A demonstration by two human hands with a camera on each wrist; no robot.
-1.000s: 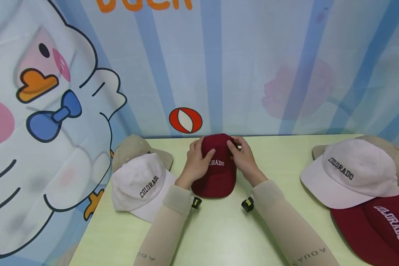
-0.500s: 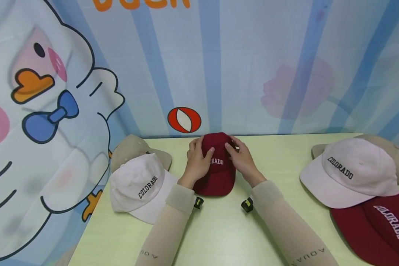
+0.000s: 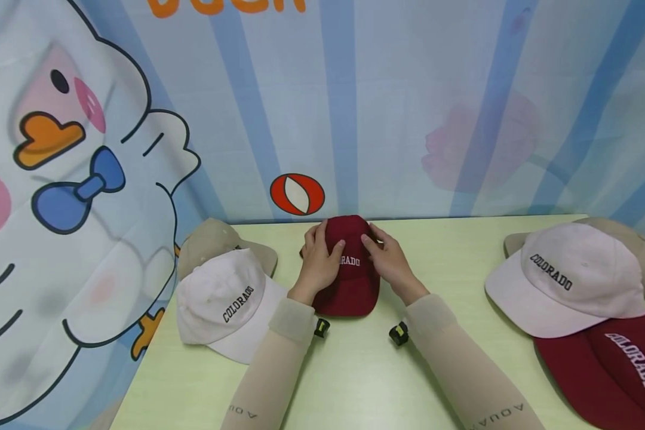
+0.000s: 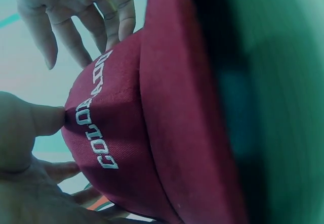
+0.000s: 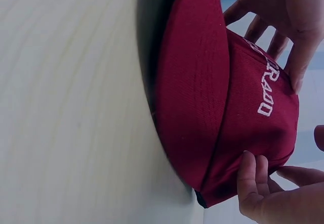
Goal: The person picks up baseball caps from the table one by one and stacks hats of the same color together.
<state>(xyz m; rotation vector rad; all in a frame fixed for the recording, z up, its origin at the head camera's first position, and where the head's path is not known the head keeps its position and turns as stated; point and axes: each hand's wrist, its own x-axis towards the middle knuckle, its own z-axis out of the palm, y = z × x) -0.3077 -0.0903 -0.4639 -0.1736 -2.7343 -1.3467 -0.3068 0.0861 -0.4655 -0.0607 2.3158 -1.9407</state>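
Observation:
A dark red baseball cap (image 3: 352, 295) with white COLORADO lettering sits at the table's back edge in the head view, its brim towards me. My left hand (image 3: 319, 263) grips the crown's left side, the thumb lying over part of the lettering. On the other side my right hand (image 3: 393, 258) holds the crown's right edge between thumb and fingers. From the left wrist, the red cap (image 4: 116, 107) shows its front, with the left thumb (image 4: 48, 120) against it. The right wrist view has right fingertips (image 5: 248, 176) on the cap's side panel.
Left of the hands, a white cap (image 3: 220, 298) overlaps a beige cap (image 3: 209, 242). Over on the right, another white cap (image 3: 580, 275) lies on a beige cap (image 3: 642, 257) and partly over a dark red cap (image 3: 596, 370). A printed cloth (image 3: 398, 107) hangs behind the table (image 3: 355, 376).
The right hand has edged slightly left along the crown. A dark red bit now shows beside the left fingers. The head view has shifted slightly; the other caps lie as before.

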